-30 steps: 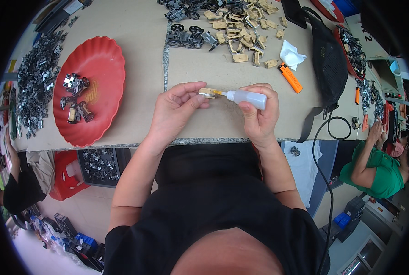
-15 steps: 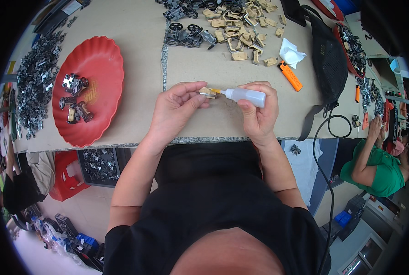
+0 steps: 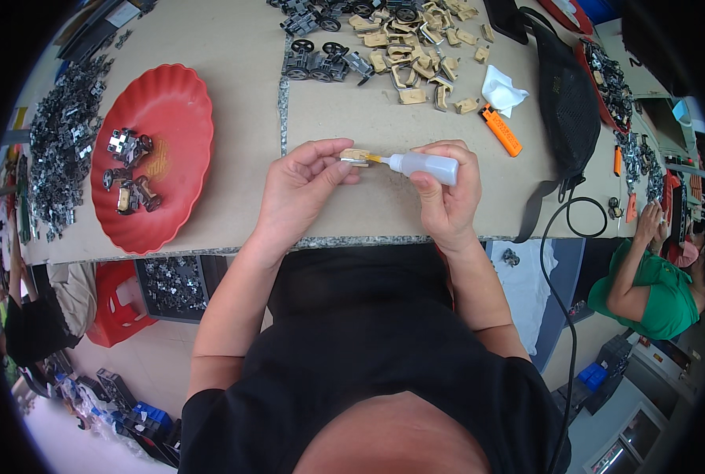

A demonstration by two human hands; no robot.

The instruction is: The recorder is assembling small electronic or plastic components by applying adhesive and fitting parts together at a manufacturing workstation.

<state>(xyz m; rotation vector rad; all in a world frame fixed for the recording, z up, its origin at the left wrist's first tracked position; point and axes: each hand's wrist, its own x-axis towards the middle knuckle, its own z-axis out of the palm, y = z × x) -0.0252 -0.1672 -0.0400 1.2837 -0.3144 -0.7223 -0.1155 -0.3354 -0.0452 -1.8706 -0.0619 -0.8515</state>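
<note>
Tan part (image 3: 356,156) sits pinched in left hand (image 3: 299,189) fingertips, above table (image 3: 234,110) centre. Right hand (image 3: 446,197) clamps small squeeze bottle (image 3: 424,166), orange nozzle touching part at 9 o'clock. Red plate (image 3: 182,110) with small dark pieces lies at 9 o'clock of hands.

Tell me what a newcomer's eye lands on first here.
The scalloped red plastic plate at the left, holding a few small dark metal toy cars. At the centre, the right hand aims a small translucent squeeze bottle with an orange nozzle at a small tan plastic part pinched in the left hand.
</note>
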